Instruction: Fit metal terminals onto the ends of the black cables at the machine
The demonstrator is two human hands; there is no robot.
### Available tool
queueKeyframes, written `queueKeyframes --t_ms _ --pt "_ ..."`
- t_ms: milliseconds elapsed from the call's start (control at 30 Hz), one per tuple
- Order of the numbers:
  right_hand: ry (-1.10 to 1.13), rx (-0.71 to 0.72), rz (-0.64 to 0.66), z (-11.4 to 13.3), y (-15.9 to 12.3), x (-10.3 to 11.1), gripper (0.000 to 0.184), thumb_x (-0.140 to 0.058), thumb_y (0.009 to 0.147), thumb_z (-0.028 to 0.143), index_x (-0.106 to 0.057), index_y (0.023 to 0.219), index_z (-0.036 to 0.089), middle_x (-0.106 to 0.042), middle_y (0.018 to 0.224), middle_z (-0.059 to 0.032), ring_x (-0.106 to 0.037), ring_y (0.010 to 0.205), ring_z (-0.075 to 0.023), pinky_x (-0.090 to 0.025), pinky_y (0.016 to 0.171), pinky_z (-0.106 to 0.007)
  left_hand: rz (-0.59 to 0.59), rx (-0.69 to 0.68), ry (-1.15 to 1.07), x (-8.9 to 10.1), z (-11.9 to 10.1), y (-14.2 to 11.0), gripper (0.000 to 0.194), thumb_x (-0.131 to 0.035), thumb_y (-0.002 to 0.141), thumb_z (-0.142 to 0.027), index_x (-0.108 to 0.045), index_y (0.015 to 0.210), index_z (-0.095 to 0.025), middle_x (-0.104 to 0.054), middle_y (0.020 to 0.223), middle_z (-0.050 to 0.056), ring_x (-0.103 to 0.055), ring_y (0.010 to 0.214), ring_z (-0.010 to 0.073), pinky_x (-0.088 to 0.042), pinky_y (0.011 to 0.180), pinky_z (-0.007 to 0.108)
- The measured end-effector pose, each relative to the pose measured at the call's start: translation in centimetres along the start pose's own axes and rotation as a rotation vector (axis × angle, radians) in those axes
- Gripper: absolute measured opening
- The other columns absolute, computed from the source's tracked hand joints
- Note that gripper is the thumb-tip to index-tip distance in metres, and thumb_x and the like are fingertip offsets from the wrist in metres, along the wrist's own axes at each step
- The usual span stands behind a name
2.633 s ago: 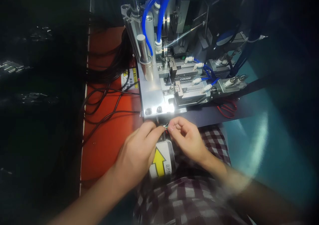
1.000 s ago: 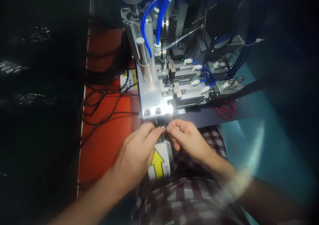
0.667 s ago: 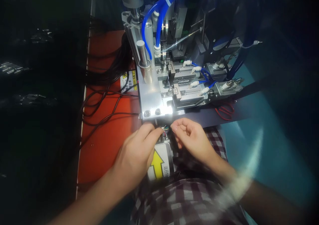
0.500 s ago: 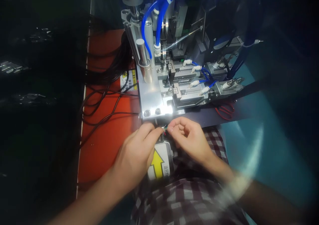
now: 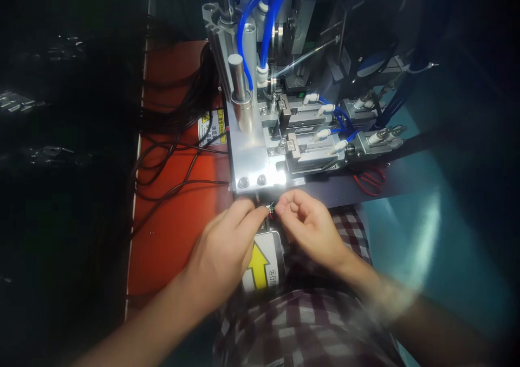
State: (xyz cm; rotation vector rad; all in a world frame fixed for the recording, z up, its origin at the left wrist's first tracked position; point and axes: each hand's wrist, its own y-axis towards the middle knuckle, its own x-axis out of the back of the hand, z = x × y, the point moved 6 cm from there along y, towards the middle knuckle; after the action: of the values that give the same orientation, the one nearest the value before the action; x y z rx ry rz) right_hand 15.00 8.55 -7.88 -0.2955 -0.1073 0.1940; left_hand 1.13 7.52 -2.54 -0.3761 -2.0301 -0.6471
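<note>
Thin coloured wires (image 5: 271,211), one red and one darker, show in the small gap between my two hands. My left hand (image 5: 225,237) is closed, its thumb and forefinger pinching a small part at the base of these wires; the fingers hide most of it. From the right, my right hand (image 5: 306,223) is closed too, thumb and forefinger pressed together at the wire ends. Both hands are just in front of the bright metal plate (image 5: 254,164) of a machine and above a label with a yellow arrow (image 5: 259,264).
Machine slides (image 5: 311,150) with blue air hoses (image 5: 244,37) rise behind my hands. A metal post (image 5: 239,85) stands on the plate. Black cables (image 5: 174,194) cross the orange surface (image 5: 174,248) at left. Red-handled scissors (image 5: 369,181) lie at right.
The view has shifted slightly, so the machine sits a little further right and higher. Both hands keep their pinch; the wires between the fingers have shifted slightly.
</note>
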Motion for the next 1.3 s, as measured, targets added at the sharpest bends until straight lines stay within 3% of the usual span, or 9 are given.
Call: queueKeyframes --t_ms 233,533,900,1300 --pt "-0.017 0.043 0.020 0.4 0.0 0.0 0.014 -0.053 0.091 0.030 -0.051 0.081 0.020 -0.043 0.057 0.0063 -0.038 0.048 -0.0084 -0.031 0.044 -0.022 -0.015 -0.014 0.001 0.1 -0.1 0.0 0.030 -0.045 0.084 0.000 -0.064 0.106 -0.007 -0.061 0.083 0.008 -0.062 0.071 0.0166 -0.054 0.060 0.026" --pt "-0.046 0.029 0.014 0.4 0.1 0.1 0.016 -0.052 0.091 0.033 -0.051 0.081 0.021 -0.043 0.057 0.0057 -0.039 0.048 -0.0095 -0.032 0.044 -0.023 -0.002 -0.002 -0.001 -0.1 0.0 0.0 0.031 -0.043 0.084 -0.001 -0.063 0.107 -0.011 -0.061 0.084 0.007 -0.061 0.072 0.0151 -0.054 0.061 0.025" --pt "-0.155 0.098 -0.082 1.3 -0.1 0.1 0.012 -0.052 0.089 0.023 -0.051 0.079 0.020 -0.048 0.062 0.0048 -0.044 0.053 -0.0097 -0.035 0.050 -0.023 -0.004 0.005 -0.025 -0.1 -0.1 0.0 0.028 -0.046 0.085 -0.002 -0.065 0.105 -0.007 -0.060 0.083 0.008 -0.060 0.071 0.0159 -0.053 0.061 0.025" --pt "-0.254 0.100 -0.102 1.6 -0.3 0.0 0.014 -0.050 0.091 0.025 -0.049 0.078 0.020 -0.049 0.061 0.0046 -0.045 0.052 -0.0097 -0.036 0.050 -0.023 -0.003 -0.001 -0.014 0.0 -0.2 0.0 0.027 -0.046 0.085 -0.001 -0.066 0.102 -0.008 -0.060 0.082 0.008 -0.060 0.070 0.0159 -0.053 0.060 0.025"
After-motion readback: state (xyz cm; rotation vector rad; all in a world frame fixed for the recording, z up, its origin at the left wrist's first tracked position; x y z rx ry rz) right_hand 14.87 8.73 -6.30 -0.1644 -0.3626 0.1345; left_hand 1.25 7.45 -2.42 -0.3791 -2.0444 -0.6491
